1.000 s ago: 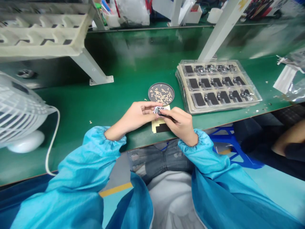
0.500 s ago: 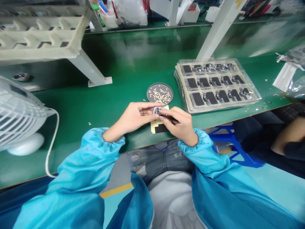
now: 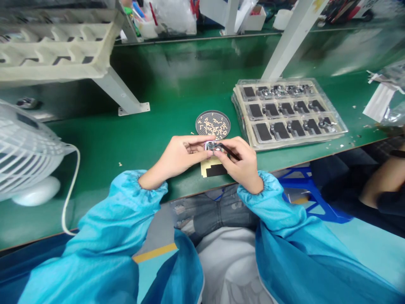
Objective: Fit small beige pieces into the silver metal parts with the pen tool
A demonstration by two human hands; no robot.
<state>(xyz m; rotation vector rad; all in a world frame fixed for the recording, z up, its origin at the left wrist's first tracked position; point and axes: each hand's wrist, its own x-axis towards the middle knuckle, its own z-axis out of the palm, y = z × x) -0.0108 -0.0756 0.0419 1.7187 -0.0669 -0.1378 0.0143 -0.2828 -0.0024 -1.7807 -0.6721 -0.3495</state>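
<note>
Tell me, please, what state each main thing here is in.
Left hand: closed on the small part.
Right hand: gripping the black tool.
Small part: held, fine details too small to tell.
Black tool: slanted, tip at the small part.
Round dish: holding scattered pale pieces.
Yellow sheet: partly hidden by the hands.
Tray: dark pieces in its compartments.
Fan: cannot tell whether running.
</note>
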